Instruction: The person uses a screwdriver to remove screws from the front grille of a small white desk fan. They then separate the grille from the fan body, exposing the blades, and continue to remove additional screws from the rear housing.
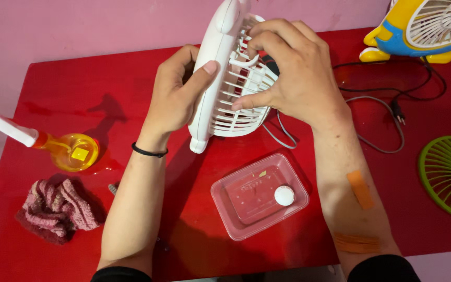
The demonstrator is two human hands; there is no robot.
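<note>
A small white table fan (224, 62) stands on edge in the middle of the red table (79, 94), its slatted grille facing right. My left hand (176, 91) grips the fan's rounded housing, thumb pressed on its front rim. My right hand (291, 68) rests on the grille (236, 112), with fingers hooked between the slats near the top and the thumb on a lower slat. Its grey cable (283, 137) trails out from under my right wrist.
A clear plastic tray (259, 196) with a white round cap (284, 195) lies near the front. A yellow bottle with a white nozzle (53, 146) and a pink knitted cloth (56, 209) sit left. A yellow-blue fan (418, 28), black cord (392, 89) and green grille (450, 175) are right.
</note>
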